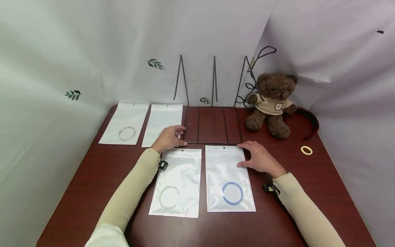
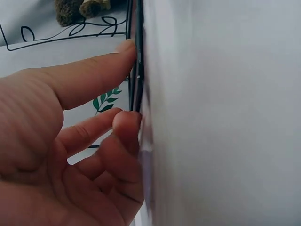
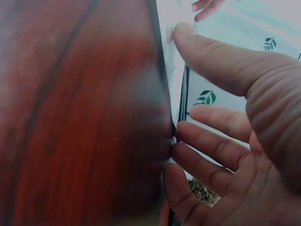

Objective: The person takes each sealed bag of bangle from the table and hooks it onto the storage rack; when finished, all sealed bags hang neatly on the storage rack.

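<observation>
On the chest of the brown teddy bear, seated at the far right, a small shield-shaped badge is too small to read. Four white zip pouches lie flat on the dark red table, two at the far left and two near the middle. The near right pouch shows a blue ring; the near left one shows a very pale ring, washed out by glare, and the farthest left pouch a faint greyish ring. The person's left hand covers the lower part of the other far pouch, hiding what is there. Its thumb and fingers form a narrow gap at the near left corner of the black wire rack; whether they pinch the wire cannot be told. The right hand is spread wide, thumb on the near right pouch and fingers by its far right corner, gripping nothing. Part of the rack is hard to see against the table. A dark headband curves partly hidden behind the bear, and a yellow ring lies at the right.
</observation>
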Demonstrator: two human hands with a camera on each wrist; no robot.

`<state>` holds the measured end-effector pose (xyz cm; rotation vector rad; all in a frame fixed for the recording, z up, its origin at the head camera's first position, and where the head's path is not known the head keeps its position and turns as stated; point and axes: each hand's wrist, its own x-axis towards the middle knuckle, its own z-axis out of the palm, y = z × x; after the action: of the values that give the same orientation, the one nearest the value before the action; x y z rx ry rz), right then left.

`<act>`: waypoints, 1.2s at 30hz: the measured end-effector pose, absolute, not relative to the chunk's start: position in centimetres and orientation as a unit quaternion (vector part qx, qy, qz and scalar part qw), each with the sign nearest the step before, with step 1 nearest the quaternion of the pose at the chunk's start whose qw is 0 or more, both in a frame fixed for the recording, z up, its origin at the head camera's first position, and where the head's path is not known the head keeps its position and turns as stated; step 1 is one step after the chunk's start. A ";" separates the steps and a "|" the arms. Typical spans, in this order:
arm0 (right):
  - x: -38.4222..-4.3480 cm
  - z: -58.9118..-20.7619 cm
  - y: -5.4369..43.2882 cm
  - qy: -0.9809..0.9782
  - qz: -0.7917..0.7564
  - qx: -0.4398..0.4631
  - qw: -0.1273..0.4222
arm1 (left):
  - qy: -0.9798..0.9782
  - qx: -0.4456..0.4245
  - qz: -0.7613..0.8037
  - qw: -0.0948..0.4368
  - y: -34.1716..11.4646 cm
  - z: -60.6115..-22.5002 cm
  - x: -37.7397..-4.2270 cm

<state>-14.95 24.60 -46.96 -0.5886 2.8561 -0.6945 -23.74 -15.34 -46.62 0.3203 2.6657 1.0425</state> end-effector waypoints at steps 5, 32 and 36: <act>-15.2 -47.1 24.6 0.947 -0.233 -0.210 0.073 | 0.919 0.110 0.355 0.132 -15.2 -46.8 -24.2; -14.5 -43.9 26.9 0.896 -0.376 -0.236 -0.008 | 0.917 0.104 0.358 0.141 -15.1 -46.5 -24.2; -13.9 -42.7 26.9 0.894 -0.389 -0.218 -0.038 | 0.914 0.102 0.365 0.144 -15.2 -46.3 -24.2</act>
<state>-13.94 26.95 -42.66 -0.7025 2.8784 -1.2528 -24.17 -15.22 -46.32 0.2941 2.6344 1.0527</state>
